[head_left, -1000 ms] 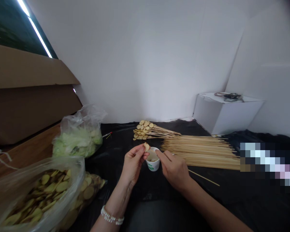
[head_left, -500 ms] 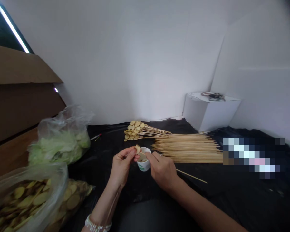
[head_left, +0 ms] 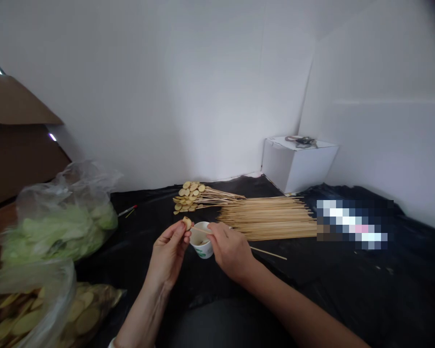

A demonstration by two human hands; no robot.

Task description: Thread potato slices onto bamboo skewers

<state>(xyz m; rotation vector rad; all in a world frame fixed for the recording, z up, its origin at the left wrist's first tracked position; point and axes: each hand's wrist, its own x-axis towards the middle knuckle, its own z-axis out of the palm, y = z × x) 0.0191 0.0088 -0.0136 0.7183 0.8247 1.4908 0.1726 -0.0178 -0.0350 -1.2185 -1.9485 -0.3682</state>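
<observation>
Between its thumb and fingers, my left hand (head_left: pixel 170 249) pinches a pale yellow slice (head_left: pixel 187 223), which looks like potato. My right hand (head_left: pixel 232 251) is closed around a thin wooden skewer (head_left: pixel 202 231); its near end meets the slice, and its long tail sticks out past the hand to the right. Just behind and between the hands stands a white paper cup (head_left: pixel 204 251) with a green print. Farther back lie skewers with slices on their ends (head_left: pixel 190 194), beside a wide bundle of bare skewers (head_left: pixel 268 217).
At left, a clear bag of pale green slices (head_left: pixel 61 232) stands behind bags of potato slices (head_left: pixel 18 319). A red-tipped pen (head_left: pixel 128 210) lies on the black sheet (head_left: pixel 188 314). A white box (head_left: pixel 297 164) sits at the back right, and a cardboard box (head_left: pixel 18 145) at far left.
The view has turned slightly right, so everything sits farther left. Both hands keep hold of the slice and skewer; less of the skewer's tail shows beyond my right hand.
</observation>
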